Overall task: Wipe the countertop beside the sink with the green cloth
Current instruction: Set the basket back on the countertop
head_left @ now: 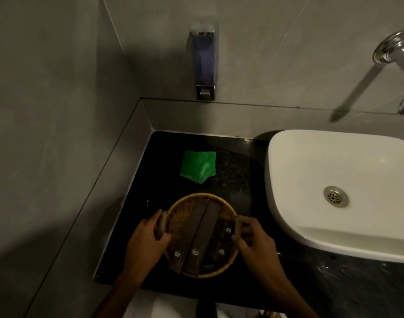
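- Dim bathroom corner, grey tiled walls, and a black speckled stone countertop (230, 171) tucked in between the left wall and the sink (334, 180).
- Sink's a white, rounded-square basin sitting on top of the counter, metal drain in the middle, chrome tap (393, 53) on the wall above it.
- Green cloth (197, 166) is lying folded and flat toward the back of the counter, nobody touching it.
- Round woven wicker basket (202, 235) is right in front of it, holding a few dark flat packets (196, 235).
- My left hand (146, 239) is closed around the basket's left handle, my right hand (253, 242) around the right one.
- Soap dispenser (204, 63) is mounted on the back wall.
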Tool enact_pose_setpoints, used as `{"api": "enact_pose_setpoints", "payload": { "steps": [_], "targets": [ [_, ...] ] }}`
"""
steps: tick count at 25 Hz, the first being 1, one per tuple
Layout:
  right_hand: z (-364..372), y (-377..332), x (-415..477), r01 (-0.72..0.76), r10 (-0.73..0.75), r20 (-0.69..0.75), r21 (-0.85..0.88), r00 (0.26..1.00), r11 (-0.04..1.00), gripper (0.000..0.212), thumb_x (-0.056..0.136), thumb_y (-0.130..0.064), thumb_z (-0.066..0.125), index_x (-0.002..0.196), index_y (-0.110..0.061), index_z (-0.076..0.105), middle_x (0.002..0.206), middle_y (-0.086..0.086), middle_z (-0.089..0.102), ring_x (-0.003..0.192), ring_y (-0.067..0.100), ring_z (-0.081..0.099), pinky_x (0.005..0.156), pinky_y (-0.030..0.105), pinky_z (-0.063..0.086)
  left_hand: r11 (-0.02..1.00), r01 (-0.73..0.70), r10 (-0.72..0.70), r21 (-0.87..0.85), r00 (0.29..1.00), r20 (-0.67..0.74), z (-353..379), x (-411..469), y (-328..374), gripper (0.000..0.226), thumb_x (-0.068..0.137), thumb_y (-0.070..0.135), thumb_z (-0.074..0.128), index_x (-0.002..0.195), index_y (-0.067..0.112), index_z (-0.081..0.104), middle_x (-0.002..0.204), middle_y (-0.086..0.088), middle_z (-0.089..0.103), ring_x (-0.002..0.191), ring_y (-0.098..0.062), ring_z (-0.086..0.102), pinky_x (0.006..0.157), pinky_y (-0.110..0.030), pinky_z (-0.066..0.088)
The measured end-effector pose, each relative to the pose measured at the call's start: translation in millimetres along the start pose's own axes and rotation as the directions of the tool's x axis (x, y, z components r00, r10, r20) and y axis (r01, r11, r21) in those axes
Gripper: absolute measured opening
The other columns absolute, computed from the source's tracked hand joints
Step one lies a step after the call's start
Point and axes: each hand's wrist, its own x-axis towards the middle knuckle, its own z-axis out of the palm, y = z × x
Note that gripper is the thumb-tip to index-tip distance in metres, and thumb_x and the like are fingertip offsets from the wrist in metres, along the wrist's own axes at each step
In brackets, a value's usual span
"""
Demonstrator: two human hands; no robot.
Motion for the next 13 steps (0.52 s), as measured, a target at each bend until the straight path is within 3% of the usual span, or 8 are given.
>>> {"api": "enact_pose_setpoints", "payload": {
  "steps": [4,7,11,13],
  "targets": [
    [22.1,-1.7,14.4,0.031,-0.031,0.065,0.000,0.997,1.000,0.042,0.085,-0.009,0.066,0.102,-0.045,0.052,0.085,-0.012,0.068,0.077,-0.015,0.063,0.060,0.003,0.047,0.998,0.029,-0.031,0.052,0.998,0.050,-4.7,14.9,-13.2,0.065,0.083,0.025,0.068,0.142,0.025,0.041,0.124,-0.014,0.058,0.109,-0.030,0.060,0.090,-0.039,0.049],
    [19.7,1.9,17.6,0.037,-0.036,0.066,-0.004,0.997,0.999,0.036,0.086,-0.018,0.067,0.098,-0.048,0.051,0.086,-0.016,0.066,0.079,-0.018,0.061,0.060,0.000,0.045,0.988,0.007,-0.002,0.157,0.999,-0.033,-11.5,32.6,-12.8,0.048,0.084,0.041,0.061,0.131,0.029,0.053,0.112,-0.008,0.065,0.099,-0.026,0.064,0.081,-0.037,0.053],
    [-3.2,-5.3,21.0,0.049,-0.049,-0.047,0.004,0.998,0.999,0.031,0.085,-0.022,0.070,0.110,-0.032,0.055,0.085,-0.011,0.064,0.079,-0.009,0.062,0.063,0.002,0.045,0.980,-0.168,0.170,0.107,0.985,-0.008,-3.9,110.8,45.9,0.042,0.086,0.034,0.063,0.125,0.020,0.059,0.117,-0.011,0.066,0.103,-0.027,0.064,0.083,-0.035,0.050],
    [-20.6,-10.4,15.1,0.088,-0.088,-0.082,-0.010,0.993,0.996,0.034,0.084,-0.019,0.071,0.110,-0.035,0.055,0.087,-0.009,0.063,0.081,-0.005,0.061,0.067,0.005,0.046,0.993,-0.121,0.121,-0.001,0.990,0.070,13.3,151.8,82.1,0.046,0.089,0.027,0.062,0.131,0.011,0.053,0.127,-0.018,0.062,0.114,-0.033,0.060,0.092,-0.037,0.049]
  ]
}}
